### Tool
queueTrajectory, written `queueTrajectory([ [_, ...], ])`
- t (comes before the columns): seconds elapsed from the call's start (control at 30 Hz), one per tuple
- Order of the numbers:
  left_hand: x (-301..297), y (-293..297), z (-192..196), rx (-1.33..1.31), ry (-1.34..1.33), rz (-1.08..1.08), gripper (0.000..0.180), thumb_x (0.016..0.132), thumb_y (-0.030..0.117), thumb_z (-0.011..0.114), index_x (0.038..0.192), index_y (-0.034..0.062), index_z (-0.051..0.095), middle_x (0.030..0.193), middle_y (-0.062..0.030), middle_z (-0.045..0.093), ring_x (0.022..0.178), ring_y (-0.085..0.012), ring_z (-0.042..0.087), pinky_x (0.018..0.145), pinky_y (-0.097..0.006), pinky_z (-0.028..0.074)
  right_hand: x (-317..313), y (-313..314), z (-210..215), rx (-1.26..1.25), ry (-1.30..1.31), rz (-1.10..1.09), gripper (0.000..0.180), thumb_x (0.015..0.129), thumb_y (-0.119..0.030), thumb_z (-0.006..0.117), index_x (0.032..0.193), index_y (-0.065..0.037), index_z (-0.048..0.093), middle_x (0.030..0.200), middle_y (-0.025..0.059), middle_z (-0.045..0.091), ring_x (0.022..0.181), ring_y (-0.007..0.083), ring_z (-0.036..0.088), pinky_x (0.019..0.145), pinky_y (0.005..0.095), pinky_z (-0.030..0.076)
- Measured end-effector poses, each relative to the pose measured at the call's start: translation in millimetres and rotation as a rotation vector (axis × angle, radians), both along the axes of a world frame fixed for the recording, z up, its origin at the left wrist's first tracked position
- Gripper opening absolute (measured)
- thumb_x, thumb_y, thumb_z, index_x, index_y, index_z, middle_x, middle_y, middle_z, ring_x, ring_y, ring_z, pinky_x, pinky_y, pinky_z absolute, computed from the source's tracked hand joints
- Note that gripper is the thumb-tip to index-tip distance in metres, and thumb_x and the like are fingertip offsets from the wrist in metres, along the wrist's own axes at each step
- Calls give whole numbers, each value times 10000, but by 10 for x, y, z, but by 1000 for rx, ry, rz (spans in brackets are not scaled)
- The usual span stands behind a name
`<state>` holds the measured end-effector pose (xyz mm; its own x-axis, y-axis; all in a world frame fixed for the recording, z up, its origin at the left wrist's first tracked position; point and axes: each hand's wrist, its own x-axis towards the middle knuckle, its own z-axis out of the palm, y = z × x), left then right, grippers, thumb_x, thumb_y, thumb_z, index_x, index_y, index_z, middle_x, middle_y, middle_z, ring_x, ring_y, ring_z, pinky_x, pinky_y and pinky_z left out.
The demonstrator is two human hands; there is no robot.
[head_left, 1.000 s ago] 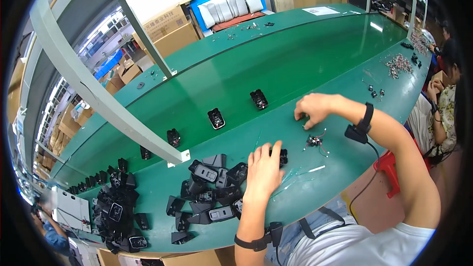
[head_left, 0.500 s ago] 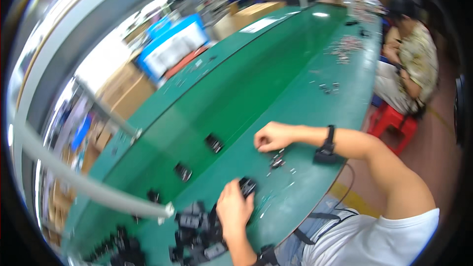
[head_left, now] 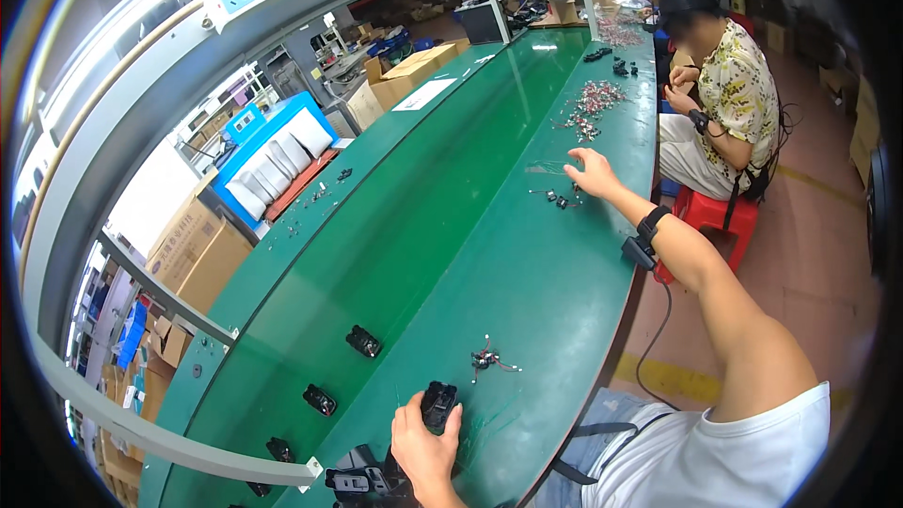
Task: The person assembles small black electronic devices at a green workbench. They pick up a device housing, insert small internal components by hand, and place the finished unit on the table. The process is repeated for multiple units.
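On the surface [head_left: 527, 254], a plastic housing [head_left: 438, 404] sits in the left hand [head_left: 423, 442] at the near edge, with a small wired part [head_left: 487, 359] just right of it. More housings [head_left: 364, 341] lie in a row to the left. Far ahead, the right hand [head_left: 593, 172] rests beside small wired components [head_left: 561, 198]; a heap of components [head_left: 594, 99] lies beyond.

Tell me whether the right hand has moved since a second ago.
Yes. The right hand has reached farther along the green table, away from the small wired part it was beside, toward scattered parts.
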<state>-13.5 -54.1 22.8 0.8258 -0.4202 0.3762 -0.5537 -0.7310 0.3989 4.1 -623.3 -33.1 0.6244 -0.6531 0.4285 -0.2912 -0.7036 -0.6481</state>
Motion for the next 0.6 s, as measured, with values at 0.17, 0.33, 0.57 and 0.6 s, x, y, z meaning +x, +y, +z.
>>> queueTrajectory([
  [0.17, -28, -68, 9, -36, 21, -14, 533, 700, 283, 859, 1103, 8, 647, 984, -176, 665, 916, -372, 649, 799, -433, 522, 128, 272, -170, -114, 210, 297, 742, 873, -548, 631, 1432, -83, 485, 1476, 246, 425, 1375, 433, 386, 1119, 485, 362],
  [0.33, -13, -37, 64, -41, 23, 26, 513, 694, 262, 858, 1109, 45, 651, 1018, -159, 666, 938, -361, 652, 819, -428, 521, 339, 1200, -186, -316, 246, 489, 336, 829, -185, 663, 1158, -123, 698, 1225, 134, 617, 1138, 340, 570, 999, 426, 475],
  [0.57, -15, -32, 53, -128, -38, 127, 475, 661, 175, 865, 1047, 45, 621, 1034, -137, 613, 943, -353, 627, 803, -432, 515, 210, 2508, 222, 123, 220, 1175, 240, 828, -104, 709, 1058, -37, 721, 1032, 117, 705, 923, 225, 689, 854, 359, 556],
  [0.6, 14, -28, 79, -144, -74, 139, 480, 654, 165, 867, 1046, 43, 619, 1054, -138, 609, 956, -353, 623, 803, -434, 515, 263, 2615, 221, 256, 207, 1229, 241, 835, -92, 703, 1066, -22, 715, 1038, 118, 709, 940, 217, 688, 867, 354, 555],
])
